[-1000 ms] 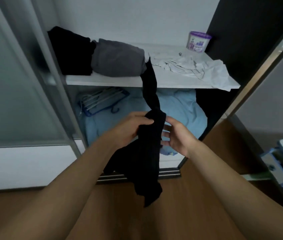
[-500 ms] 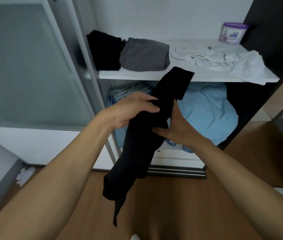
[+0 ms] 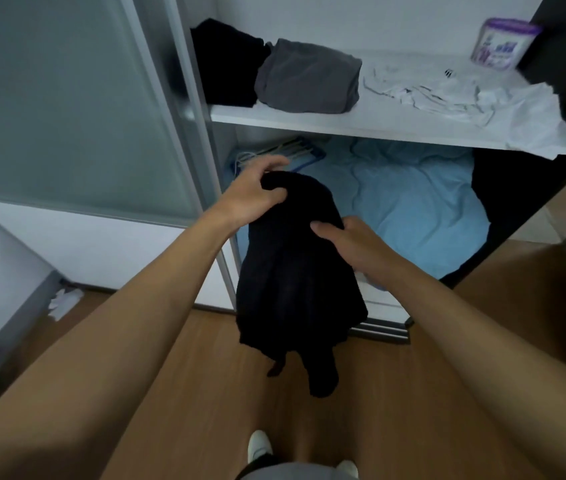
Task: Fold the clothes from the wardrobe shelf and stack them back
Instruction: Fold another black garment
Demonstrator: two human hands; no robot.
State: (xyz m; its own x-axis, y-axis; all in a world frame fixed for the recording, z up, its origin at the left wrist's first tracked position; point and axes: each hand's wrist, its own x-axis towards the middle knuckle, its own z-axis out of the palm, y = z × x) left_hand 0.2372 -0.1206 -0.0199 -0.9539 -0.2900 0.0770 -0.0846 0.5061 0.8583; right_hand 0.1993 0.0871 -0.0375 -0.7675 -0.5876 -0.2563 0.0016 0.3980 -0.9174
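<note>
both hands held the black garment [image 3: 295, 271] off the wardrobe shelf [image 3: 343, 124]: left hand [image 3: 250, 195] gripped its top, right hand [image 3: 347, 240] pinched its side

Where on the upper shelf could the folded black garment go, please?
A narrow bare strip of shelf lies between the grey folded garment and the white crumpled garment. The left end is crowded by the black pile.
</note>
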